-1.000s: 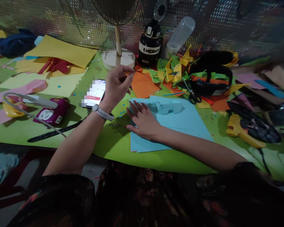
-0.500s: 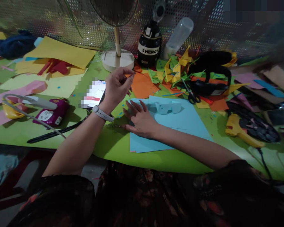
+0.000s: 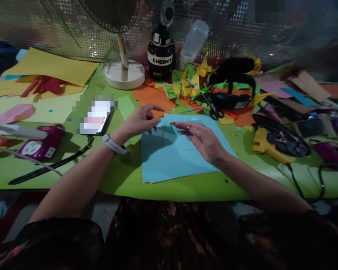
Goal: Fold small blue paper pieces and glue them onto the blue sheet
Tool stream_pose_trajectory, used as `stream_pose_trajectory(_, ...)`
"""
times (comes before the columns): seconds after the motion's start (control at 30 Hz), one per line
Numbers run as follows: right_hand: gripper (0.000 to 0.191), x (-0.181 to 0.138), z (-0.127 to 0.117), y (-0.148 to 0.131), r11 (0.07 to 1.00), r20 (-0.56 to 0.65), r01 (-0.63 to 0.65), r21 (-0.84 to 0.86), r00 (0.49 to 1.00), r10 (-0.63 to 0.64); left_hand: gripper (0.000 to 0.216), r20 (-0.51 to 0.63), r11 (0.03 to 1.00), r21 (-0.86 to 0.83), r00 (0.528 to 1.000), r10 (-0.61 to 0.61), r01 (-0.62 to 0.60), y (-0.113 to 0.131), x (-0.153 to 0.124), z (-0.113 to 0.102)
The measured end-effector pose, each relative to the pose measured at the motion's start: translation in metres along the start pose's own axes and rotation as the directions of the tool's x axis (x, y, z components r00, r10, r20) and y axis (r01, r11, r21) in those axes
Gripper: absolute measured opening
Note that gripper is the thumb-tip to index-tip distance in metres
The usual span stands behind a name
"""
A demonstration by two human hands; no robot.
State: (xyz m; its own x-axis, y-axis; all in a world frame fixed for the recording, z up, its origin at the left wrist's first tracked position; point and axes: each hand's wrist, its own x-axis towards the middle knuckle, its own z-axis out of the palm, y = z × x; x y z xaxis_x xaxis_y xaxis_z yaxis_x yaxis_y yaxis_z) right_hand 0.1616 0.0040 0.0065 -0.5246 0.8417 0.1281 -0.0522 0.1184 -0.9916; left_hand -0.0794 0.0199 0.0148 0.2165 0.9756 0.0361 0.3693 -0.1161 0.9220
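Note:
A light blue paper sheet (image 3: 171, 157) lies on the green table (image 3: 124, 180) in front of me. My left hand (image 3: 141, 120), with a white wristband on its wrist, hovers at the sheet's top left corner; its fingers are loosely curled, thumb and forefinger apart, and I see nothing in them. My right hand (image 3: 204, 138) floats just above the upper middle of the sheet with its fingers stretched out toward the left hand. The two hands' fingertips are a short way apart. The small folded blue piece is not visible.
A phone (image 3: 94, 118) lies left of the sheet, a fan base (image 3: 124, 75) and black bottle (image 3: 160, 58) behind it. Folded coloured papers (image 3: 194, 82), scissors (image 3: 214, 111) and a black strap (image 3: 233, 86) crowd the back. A yellow glue gun (image 3: 266, 146) lies right, a purple device (image 3: 39, 144) left.
My left hand dropped from raised above the phone to the sheet's top left corner. My right hand lifted off the sheet's left edge and moved right. The view shifted right.

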Motion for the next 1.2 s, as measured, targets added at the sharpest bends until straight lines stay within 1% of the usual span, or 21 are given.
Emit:
stream_pose_trajectory(0.07, 0.027, -0.001, -0.006, 0.0, 0.985, -0.053, -0.028, 0.171, 0.998, 0.037, 0.042, 0.094, 1.0, 0.02, 0.995, -0.022, 0.02, 0.001, 0.0, 0.006)
stream_pose_trajectory(0.17, 0.026, 0.0, -0.013, -0.002, 0.958, -0.094, -0.023, 0.286, 0.994, 0.051, 0.037, 0.153, 0.998, 0.054, 0.988, -0.023, 0.015, 0.0, 0.003, 0.01)
stream_pose_trajectory(0.23, 0.026, 0.001, -0.017, -0.003, 0.949, -0.119, -0.006, 0.314, 0.992, 0.045, 0.034, 0.134, 0.994, 0.107, 0.99, -0.044, 0.029, -0.002, 0.005, 0.009)
stream_pose_trajectory(0.3, 0.026, 0.002, -0.021, -0.003, 0.946, -0.138, 0.01, 0.325, 0.99, 0.038, 0.034, 0.065, 0.984, 0.172, 0.997, -0.05, 0.038, -0.003, 0.007, 0.008)
stream_pose_trajectory(0.33, 0.026, 0.002, -0.022, -0.003, 0.945, -0.144, 0.013, 0.327, 0.989, 0.036, 0.034, 0.029, 0.979, 0.202, 0.999, -0.026, 0.02, -0.003, 0.008, 0.007)
stream_pose_trajectory(0.4, 0.026, 0.001, -0.024, -0.003, 0.946, -0.158, 0.021, 0.325, 0.987, 0.033, 0.037, -0.009, 0.967, 0.251, 0.999, 0.052, -0.048, 0.0, 0.008, 0.007)
stream_pose_trajectory(0.47, 0.027, 0.0, -0.025, -0.004, 0.949, -0.17, 0.029, 0.313, 0.985, 0.026, 0.04, 0.004, 0.951, 0.298, 0.996, 0.084, -0.081, 0.005, 0.008, 0.008)
stream_pose_trajectory(0.53, 0.029, -0.001, -0.026, -0.004, 0.954, -0.185, 0.041, 0.298, 0.983, 0.015, 0.039, 0.042, 0.943, 0.33, 0.999, 0.023, -0.036, 0.011, 0.008, 0.012)
stream_pose_trajectory(0.57, 0.029, -0.001, -0.026, -0.004, 0.955, -0.195, 0.048, 0.291, 0.981, 0.01, 0.041, 0.07, 0.945, 0.327, 0.997, -0.024, 0.0, 0.013, 0.008, 0.014)
stream_pose_trajectory(0.63, 0.03, -0.001, -0.027, -0.004, 0.959, -0.213, 0.057, 0.279, 0.977, 0.003, 0.045, 0.168, 0.959, 0.278, 0.98, -0.107, 0.057, 0.015, 0.009, 0.019)
stream_pose_trajectory(0.7, 0.03, -0.001, -0.028, -0.003, 0.961, -0.224, 0.06, 0.269, 0.975, 0.002, 0.06, 0.279, 0.977, 0.191, 0.95, -0.142, 0.09, 0.013, 0.012, 0.024)
stream_pose_trajectory(0.73, 0.03, 0.0, -0.028, -0.002, 0.963, -0.223, 0.06, 0.264, 0.975, 0.0, 0.064, 0.316, 0.983, 0.156, 0.937, -0.147, 0.102, 0.011, 0.014, 0.027)
stream_pose_trajectory(0.77, 0.03, 0.0, -0.029, -0.001, 0.964, -0.218, 0.061, 0.257, 0.976, -0.003, 0.062, 0.336, 0.985, 0.132, 0.929, -0.153, 0.115, 0.01, 0.017, 0.03)
stream_pose_trajectory(0.87, 0.032, 0.0, -0.028, 0.0, 0.974, -0.207, 0.06, 0.217, 0.978, -0.014, 0.043, 0.341, 0.983, 0.102, 0.923, -0.177, 0.151, 0.005, 0.024, 0.038)
stream_pose_trajectory(0.93, 0.036, 0.0, -0.027, 0.001, 0.982, -0.205, 0.05, 0.18, 0.979, -0.013, 0.033, 0.354, 0.985, 0.083, 0.92, -0.17, 0.151, 0.002, 0.029, 0.041)
stream_pose_trajectory(1.07, 0.043, -0.001, -0.026, 0.001, 0.989, -0.202, 0.029, 0.146, 0.979, 0.001, 0.028, 0.417, 0.989, 0.016, 0.898, -0.14, 0.146, 0.002, 0.034, 0.039)
stream_pose_trajectory(1.2, 0.042, -0.002, -0.026, 0.003, 0.987, -0.19, 0.046, 0.155, 0.982, -0.016, 0.026, 0.487, 0.978, -0.08, 0.864, -0.131, 0.193, 0.013, 0.031, 0.028)
